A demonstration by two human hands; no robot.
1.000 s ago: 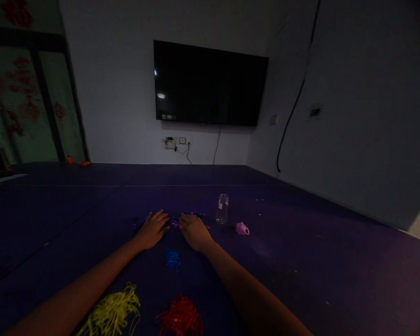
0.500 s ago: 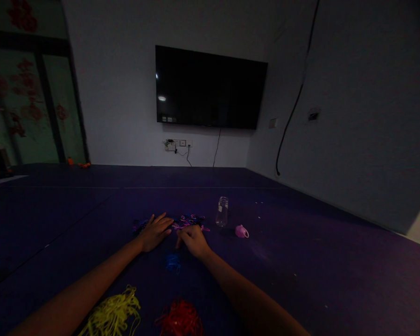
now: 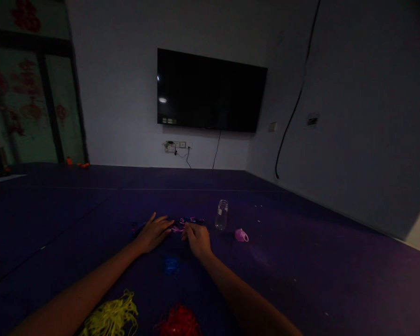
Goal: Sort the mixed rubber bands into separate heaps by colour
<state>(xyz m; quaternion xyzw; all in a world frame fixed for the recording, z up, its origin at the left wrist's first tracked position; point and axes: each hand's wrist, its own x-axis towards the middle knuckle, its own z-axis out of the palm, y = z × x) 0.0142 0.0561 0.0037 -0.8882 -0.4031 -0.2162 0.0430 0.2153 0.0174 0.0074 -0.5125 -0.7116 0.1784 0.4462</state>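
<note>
My left hand [image 3: 154, 233] lies flat with its fingers stretched out on a heap of mixed pink and dark bands [image 3: 182, 224] on the dark purple mat [image 3: 301, 261]. Just to its right, my right hand [image 3: 198, 239] rests with its fingers curled at the same heap; what they pinch is too dark to make out. A small blue bundle [image 3: 171, 266] lies just behind my hands, toward me. A clear glass jar [image 3: 221, 214] stands upright to the right of the heap, with a pink lid [image 3: 241, 235] lying beside it.
A yellow bundle of bands [image 3: 110, 317] and a red bundle [image 3: 178, 323] lie near the bottom edge between my forearms. A black TV [image 3: 210, 91] hangs on the far wall above a socket. Glass doors [image 3: 28, 107] stand at the left.
My right hand pulled back toward the blue bundle and has returned forward to the heap. My left hand stayed on the heap. The view tilted slightly downward.
</note>
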